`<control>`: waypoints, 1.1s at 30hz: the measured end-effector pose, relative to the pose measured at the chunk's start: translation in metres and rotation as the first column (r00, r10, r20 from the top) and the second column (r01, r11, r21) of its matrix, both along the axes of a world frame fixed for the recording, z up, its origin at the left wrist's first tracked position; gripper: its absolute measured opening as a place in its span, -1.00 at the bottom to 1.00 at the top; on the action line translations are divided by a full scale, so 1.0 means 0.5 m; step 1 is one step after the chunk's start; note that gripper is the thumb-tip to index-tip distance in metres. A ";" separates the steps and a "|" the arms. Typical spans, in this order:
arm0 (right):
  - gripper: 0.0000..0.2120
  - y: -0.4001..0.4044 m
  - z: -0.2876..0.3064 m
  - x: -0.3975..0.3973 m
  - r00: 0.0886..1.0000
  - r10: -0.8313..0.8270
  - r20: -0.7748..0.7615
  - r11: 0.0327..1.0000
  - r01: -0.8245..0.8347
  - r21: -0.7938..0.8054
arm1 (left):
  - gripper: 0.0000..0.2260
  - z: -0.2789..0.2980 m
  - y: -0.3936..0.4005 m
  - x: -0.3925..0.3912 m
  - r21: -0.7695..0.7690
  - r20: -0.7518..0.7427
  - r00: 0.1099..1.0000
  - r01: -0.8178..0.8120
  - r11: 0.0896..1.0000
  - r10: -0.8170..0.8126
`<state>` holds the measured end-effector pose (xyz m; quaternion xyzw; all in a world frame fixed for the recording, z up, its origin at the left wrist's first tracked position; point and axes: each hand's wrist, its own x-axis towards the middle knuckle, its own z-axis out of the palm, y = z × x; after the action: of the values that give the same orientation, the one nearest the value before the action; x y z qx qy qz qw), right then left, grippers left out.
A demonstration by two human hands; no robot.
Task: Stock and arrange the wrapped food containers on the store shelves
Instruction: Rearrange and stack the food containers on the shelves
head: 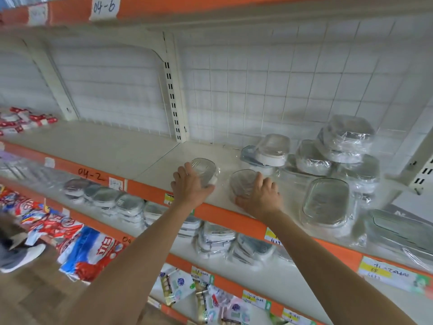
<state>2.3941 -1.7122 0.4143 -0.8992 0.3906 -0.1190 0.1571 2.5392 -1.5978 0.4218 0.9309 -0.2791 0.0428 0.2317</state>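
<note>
Risk sits mostly at the front lip of the shelf [150,158] in the head view, the only view there is. The left hand [189,188] curls its fingers over the near side of a small wrapped container [205,170], which stands on the shelf just behind the orange edge strip [225,215]. The right hand [260,195] grips a second wrapped container [243,182] just beside it, fingers over its top and thumb low at its front. Both containers are close to the edge, so a pull toward the person, or a slip of the loose film under the fingers, could tip one off onto the lower shelf [269,275]. A push to the right looks risky too: the leaning stack of wrapped containers [342,146] is piled unevenly, and a nudge could likely bring it down onto the large flat container [326,201] in front of it.

Each held container looks rounded-rectangular with its open side down. The long axis of each seems to run from the shelf front toward the wire back panel [281,85], slightly tilted to the right; blur makes this uncertain.
</note>
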 end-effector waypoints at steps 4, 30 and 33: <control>-0.13 0.030 -0.013 -0.018 0.978 0.024 0.207 0.979 0.019 -0.201 | -0.12 0.005 0.036 -0.049 -0.141 0.268 0.963 0.064 0.988 -0.024; -0.09 0.206 -0.333 -0.521 0.999 0.016 -0.041 0.980 -0.024 -0.196 | -0.21 -0.341 0.173 -0.340 0.307 0.028 0.752 0.621 0.721 -0.659; -0.19 0.159 -0.413 -0.542 0.974 -0.144 -0.176 0.983 0.121 -0.138 | -0.22 -0.418 0.109 -0.364 0.346 -0.013 0.727 0.648 0.679 -0.687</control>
<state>2.1229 -1.6329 0.2078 -0.8864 0.4544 -0.0697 0.0546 2.3574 -1.5435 0.2130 0.7852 -0.6156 -0.0367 0.0565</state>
